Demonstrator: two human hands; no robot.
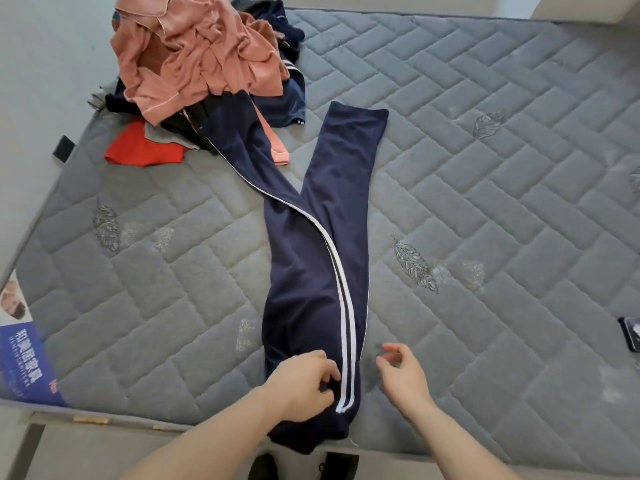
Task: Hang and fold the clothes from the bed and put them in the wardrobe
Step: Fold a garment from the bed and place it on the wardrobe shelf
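Navy track trousers [311,271] with white side stripes lie lengthwise on the grey quilted mattress [485,202], waist end at the near edge, the two legs spreading apart towards the far side. My left hand [304,386] pinches the fabric near the waist, beside the stripes. My right hand [401,372] hovers just right of the trousers, fingers loosely curled, holding nothing. A pile of clothes [201,53] sits at the far left corner, with pink garments on top.
A red garment [142,150] and dark items lie at the pile's near side. A blue label [24,362] is at the mattress's left edge. A small dark object [630,337] lies at the right edge. Dark shoes [263,467] show below the bed edge.
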